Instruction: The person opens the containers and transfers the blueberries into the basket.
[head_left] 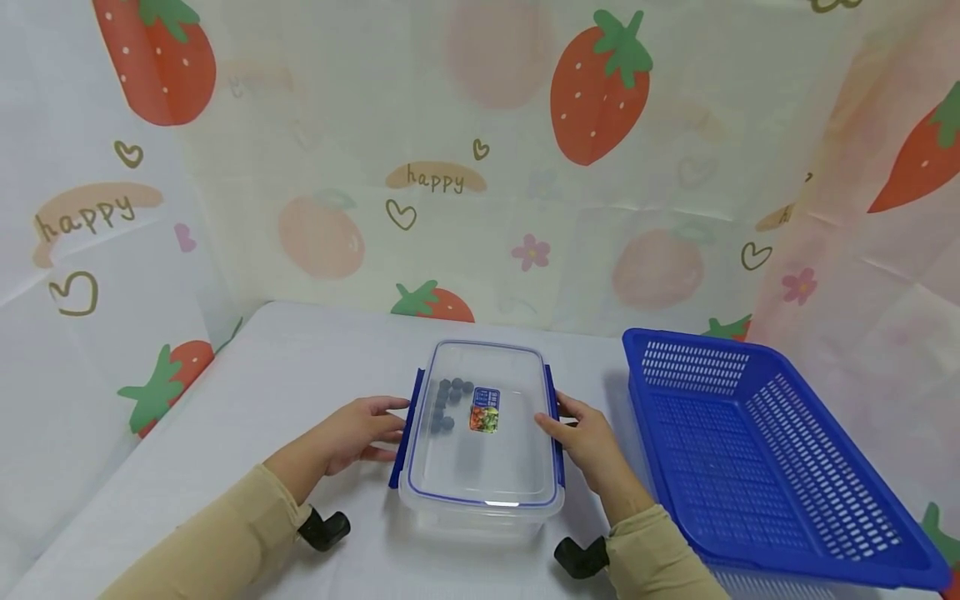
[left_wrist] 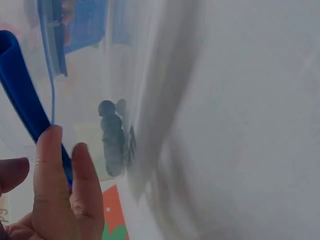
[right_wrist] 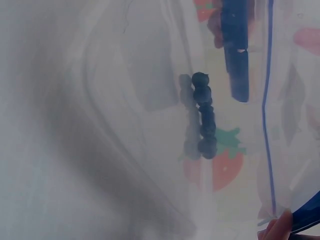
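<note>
A clear plastic food container (head_left: 517,467) with a lid stands on the white table in the head view. Its lid has a blue seal line and a small label (head_left: 484,410). Several blueberries (head_left: 447,423) lie inside, toward the left; both wrist views show these blueberries (left_wrist: 112,132) (right_wrist: 205,120) through the wall. At the left long side, my left hand (head_left: 356,433) touches the blue side clip (head_left: 407,429) with extended fingers (left_wrist: 50,175). My right hand (head_left: 592,442) grips the opposite edge, thumb on the lid's rim, fingers by the right clip (head_left: 557,442), partly hidden.
A large blue plastic basket (head_left: 757,558) with slotted walls stands on the table to the right, close beside my right forearm. Behind the white table (head_left: 300,350) hangs a cloth printed with strawberries (head_left: 600,100). Black mounts (head_left: 324,531) sit at both wrists.
</note>
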